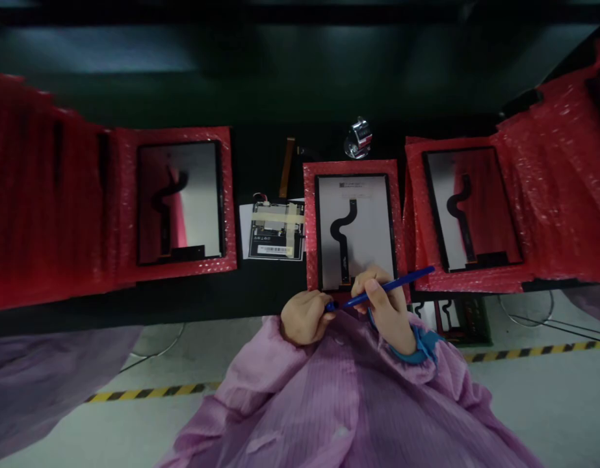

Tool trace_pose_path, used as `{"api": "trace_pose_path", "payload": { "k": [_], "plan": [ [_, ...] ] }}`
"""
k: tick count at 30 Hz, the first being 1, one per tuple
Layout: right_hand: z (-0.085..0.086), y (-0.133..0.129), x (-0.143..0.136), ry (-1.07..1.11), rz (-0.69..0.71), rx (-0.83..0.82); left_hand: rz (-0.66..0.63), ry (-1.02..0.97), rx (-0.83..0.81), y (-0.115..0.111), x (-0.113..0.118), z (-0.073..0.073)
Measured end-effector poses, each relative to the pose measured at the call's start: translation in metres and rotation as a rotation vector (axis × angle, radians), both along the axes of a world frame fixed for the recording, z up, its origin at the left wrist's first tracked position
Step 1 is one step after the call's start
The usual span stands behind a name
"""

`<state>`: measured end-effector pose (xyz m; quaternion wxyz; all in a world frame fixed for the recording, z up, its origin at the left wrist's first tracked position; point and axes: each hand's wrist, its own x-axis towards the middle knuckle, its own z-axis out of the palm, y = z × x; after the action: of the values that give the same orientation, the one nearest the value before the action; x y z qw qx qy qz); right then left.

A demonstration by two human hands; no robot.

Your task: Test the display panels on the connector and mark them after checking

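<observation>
Between the fingers of my right hand (385,305) is a blue pen (411,277), its tip pointing left. My left hand (307,316) is closed around a small blue pen cap (331,306), a short gap away from the tip. Just beyond both hands lies a display panel (372,227) with a curved black ribbon cable on its silvery back. It rests on a red bubble-wrap bag (310,195). My right hand overlaps the lower edge of this panel.
Similar panels lie left (202,201) and right (489,201), by stacked red bubble-wrap bags (563,188). A circuit assembly (275,231), an orange-brown flex strip (286,166) and a chrome tally counter (359,138) sit around the middle panel. Below the table edge is a tray (482,322) with panels.
</observation>
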<state>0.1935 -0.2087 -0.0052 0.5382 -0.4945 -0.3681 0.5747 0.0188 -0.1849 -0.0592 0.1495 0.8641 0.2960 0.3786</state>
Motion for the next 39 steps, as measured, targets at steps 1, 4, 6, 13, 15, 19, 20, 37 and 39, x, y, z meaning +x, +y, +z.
{"api": "trace_pose_path", "payload": {
  "k": [1,4,6,13,15,19,20,37,39],
  "plan": [
    [0.000,0.001,-0.001,-0.036,0.010,0.007,-0.011,-0.011,-0.005,0.000,0.000,0.000],
    [0.001,0.003,-0.006,-0.178,0.082,0.035,-0.042,-0.019,-0.014,0.002,0.000,0.000],
    [0.000,0.003,-0.009,-0.289,0.147,0.083,-0.062,-0.020,-0.026,0.003,0.000,0.003],
    [0.009,0.006,-0.011,-0.445,0.409,0.255,-0.110,-0.221,-0.364,-0.001,-0.002,0.035],
    [0.017,0.011,-0.009,-0.479,0.470,0.257,-0.109,-0.253,-0.464,-0.002,0.001,0.046],
    [0.037,0.033,-0.002,-0.525,0.477,0.252,-0.075,-0.214,-0.546,0.010,0.006,0.069],
    [0.041,0.040,0.002,-0.518,0.428,0.243,-0.081,-0.172,-0.517,0.018,0.006,0.074],
    [0.003,0.109,0.072,-1.400,0.262,0.353,0.539,0.294,-0.205,0.198,0.002,0.022],
    [-0.008,0.110,0.061,-1.353,0.424,0.364,0.534,0.183,-0.243,0.199,-0.001,0.018]
  ]
}}
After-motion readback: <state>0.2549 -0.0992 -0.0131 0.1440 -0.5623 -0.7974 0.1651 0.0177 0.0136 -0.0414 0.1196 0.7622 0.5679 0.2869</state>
